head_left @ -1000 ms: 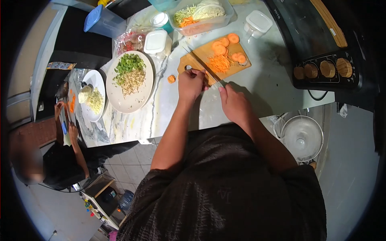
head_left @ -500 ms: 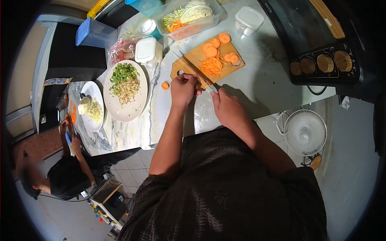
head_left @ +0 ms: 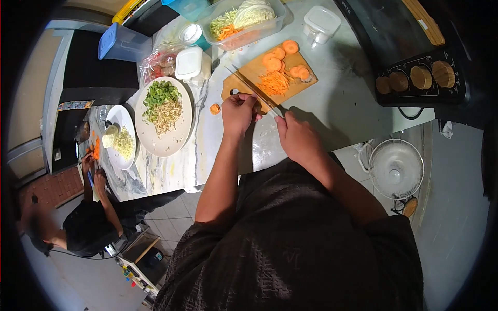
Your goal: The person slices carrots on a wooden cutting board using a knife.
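My right hand [head_left: 300, 136] is closed round the handle of a long kitchen knife [head_left: 253, 89]. The blade slants up and left across a wooden cutting board [head_left: 296, 89]. Fingers pinched together, my left hand [head_left: 238, 113] is at the blade near the board's lower edge; what they hold, if anything, is hidden. Just beyond the blade lies a pile of carrot shreds [head_left: 274, 83]. Round carrot slices [head_left: 275, 59] sit behind it, and a few more are at the board's right side. A small carrot piece [head_left: 215, 109] rests on the counter left of the board.
A plate [head_left: 150, 140] of chopped greens and bean sprouts stands left, with a white plate [head_left: 116, 155] of shredded vegetable beyond. At the back are a clear tub [head_left: 244, 37] of cabbage and carrot and lidded containers [head_left: 321, 23]. A black appliance [head_left: 420, 78] stands right. A co-worker [head_left: 85, 228] works far left.
My hands and the knife stay almost in place on the board; the view has shifted slightly. At far left the co-worker's hands have moved a little.
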`<state>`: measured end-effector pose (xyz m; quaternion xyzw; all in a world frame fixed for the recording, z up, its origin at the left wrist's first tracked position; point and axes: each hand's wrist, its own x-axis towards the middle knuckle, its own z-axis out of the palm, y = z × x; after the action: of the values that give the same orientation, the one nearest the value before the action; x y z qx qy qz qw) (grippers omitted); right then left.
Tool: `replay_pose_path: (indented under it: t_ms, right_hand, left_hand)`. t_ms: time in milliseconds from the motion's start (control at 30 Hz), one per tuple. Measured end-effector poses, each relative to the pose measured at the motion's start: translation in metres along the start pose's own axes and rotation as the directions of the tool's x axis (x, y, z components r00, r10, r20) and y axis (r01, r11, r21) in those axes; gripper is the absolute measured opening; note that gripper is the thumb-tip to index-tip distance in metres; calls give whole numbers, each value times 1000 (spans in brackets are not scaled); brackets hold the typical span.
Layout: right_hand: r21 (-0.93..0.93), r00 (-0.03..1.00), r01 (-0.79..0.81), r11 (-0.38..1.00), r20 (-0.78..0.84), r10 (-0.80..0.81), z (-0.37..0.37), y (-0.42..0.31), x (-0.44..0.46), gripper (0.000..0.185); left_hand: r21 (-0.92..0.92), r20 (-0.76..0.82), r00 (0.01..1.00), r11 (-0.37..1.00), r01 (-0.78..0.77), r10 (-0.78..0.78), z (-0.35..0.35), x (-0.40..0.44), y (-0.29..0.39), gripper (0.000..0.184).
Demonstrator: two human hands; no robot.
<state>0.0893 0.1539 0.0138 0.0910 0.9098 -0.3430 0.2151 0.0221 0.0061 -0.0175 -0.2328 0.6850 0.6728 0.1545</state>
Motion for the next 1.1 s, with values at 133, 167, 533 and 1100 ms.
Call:
replay_pose_path:
  t_ms: [133, 167, 533, 1100]
  right_hand:
    - [-34, 1000, 2, 999, -16, -2, -2, 1, -2, 35]
    - [-30, 1000, 4, 1000, -7, -4, -3, 0, -3, 36]
    - [-19, 1000, 20, 1000, 16, -20, -5, 1, -2, 38]
    - [-28, 999, 5, 1000, -50, -6, 6, 9, 8, 37]
  left_hand:
    - [-25, 34, 999, 1000, 2, -1, -3, 5, -6, 19]
    - [-18, 28, 1000, 1000, 6, -6, -3, 5, -5, 18]
    - [-9, 27, 1000, 1000, -13, 13, -2, 2, -2, 20]
    - [-16, 24, 998, 999, 52, -52, 0, 5, -3, 18]
